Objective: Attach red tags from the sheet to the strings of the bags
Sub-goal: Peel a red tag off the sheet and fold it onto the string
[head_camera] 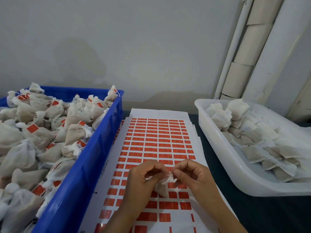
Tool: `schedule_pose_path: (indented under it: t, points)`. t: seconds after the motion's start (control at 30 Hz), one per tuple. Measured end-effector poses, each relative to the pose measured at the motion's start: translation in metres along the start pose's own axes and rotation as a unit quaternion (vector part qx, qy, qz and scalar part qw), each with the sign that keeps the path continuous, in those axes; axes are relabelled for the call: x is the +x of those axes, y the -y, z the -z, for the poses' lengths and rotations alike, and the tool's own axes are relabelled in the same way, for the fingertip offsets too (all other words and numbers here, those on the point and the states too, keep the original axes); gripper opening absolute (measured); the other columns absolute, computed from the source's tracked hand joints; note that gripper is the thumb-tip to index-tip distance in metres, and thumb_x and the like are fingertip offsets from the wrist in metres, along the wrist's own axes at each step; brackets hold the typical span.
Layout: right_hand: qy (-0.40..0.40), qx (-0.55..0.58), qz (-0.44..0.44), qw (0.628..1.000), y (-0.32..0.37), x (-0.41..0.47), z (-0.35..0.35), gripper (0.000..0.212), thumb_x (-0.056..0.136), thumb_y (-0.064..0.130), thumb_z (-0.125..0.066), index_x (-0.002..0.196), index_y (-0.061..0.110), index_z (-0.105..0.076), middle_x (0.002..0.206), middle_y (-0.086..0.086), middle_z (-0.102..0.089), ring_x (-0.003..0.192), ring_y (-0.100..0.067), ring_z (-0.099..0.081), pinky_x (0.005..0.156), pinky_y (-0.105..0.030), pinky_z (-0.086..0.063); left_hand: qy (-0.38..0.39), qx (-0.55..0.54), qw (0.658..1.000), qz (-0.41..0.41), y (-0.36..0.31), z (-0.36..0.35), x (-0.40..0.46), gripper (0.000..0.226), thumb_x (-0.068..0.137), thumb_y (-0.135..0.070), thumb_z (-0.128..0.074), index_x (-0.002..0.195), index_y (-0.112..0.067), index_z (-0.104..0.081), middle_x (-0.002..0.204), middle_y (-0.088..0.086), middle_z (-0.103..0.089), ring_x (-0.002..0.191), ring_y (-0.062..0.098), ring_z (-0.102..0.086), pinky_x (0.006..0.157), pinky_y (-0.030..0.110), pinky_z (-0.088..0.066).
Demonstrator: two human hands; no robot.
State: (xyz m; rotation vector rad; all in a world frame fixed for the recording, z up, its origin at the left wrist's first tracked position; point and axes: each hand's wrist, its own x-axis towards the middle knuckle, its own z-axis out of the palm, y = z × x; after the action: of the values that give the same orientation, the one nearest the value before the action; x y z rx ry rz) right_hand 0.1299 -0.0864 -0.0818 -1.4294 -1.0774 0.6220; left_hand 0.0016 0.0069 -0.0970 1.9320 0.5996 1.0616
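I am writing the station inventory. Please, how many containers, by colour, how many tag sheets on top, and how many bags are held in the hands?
Blue crate: 1
White tub: 1
Tag sheet on top: 1, with more sheet edges showing beneath
Bag held by left hand and right hand: 1
Total: 4

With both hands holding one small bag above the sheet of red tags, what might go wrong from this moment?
1. The left hand and right hand pinch the gathered neck of the small white fabric bag; its thin string could slip from the fingers.
2. The bag hangs over the white sheet of red rectangular tags, so it might brush and lift tags.
3. The blue plastic crate is heaped; tagged bags may spill.
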Motion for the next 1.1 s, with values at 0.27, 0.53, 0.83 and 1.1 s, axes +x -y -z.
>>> schedule_pose_path:
  t: [0.27,0.53,0.83,1.1]
  points:
    - [0.008,-0.018,-0.013,1.000,0.000,-0.001,0.000,0.022,0.082,0.003,-0.065,0.076,0.023,-0.072,0.076,0.002,-0.071,0.070,-0.018,-0.069,0.063,-0.018,-0.054,0.015,-0.008,0.999,0.038,0.000,-0.001,-0.002,0.033,0.081,-0.001,-0.064,0.071,-0.032,-0.065,0.078,-0.019,-0.068,0.083,0.003,-0.064,0.070,0.009,-0.049]
    - [-0.045,-0.148,0.089,0.984,-0.002,-0.007,-0.005,0.010,0.078,0.031,-0.058,0.078,0.035,-0.067,0.082,0.018,-0.067,0.079,-0.006,-0.065,0.074,-0.013,-0.052,0.026,-0.059,0.993,0.097,-0.001,-0.002,0.001,0.030,0.079,0.002,-0.065,0.069,-0.026,-0.065,0.072,-0.015,-0.068,0.075,0.003,-0.064,0.063,0.010,-0.050]
    - [-0.044,-0.171,0.055,0.983,-0.006,-0.007,-0.011,0.008,0.083,0.032,-0.060,0.075,0.035,-0.057,0.079,0.020,-0.062,0.084,-0.003,-0.059,0.077,-0.010,-0.048,0.041,-0.066,0.994,0.079,0.003,-0.003,0.002,0.020,0.082,-0.004,-0.064,0.075,-0.023,-0.064,0.075,-0.013,-0.067,0.079,0.006,-0.064,0.065,0.012,-0.050]
    - [-0.050,0.084,-0.145,0.985,-0.006,-0.001,-0.016,0.013,0.091,0.012,-0.052,0.081,0.007,-0.058,0.076,-0.006,-0.067,0.068,-0.018,-0.065,0.064,-0.022,-0.054,0.116,-0.111,0.981,0.113,0.005,-0.005,0.000,0.008,0.091,-0.012,-0.053,0.089,-0.020,-0.053,0.083,-0.004,-0.064,0.084,0.013,-0.062,0.070,0.017,-0.051]
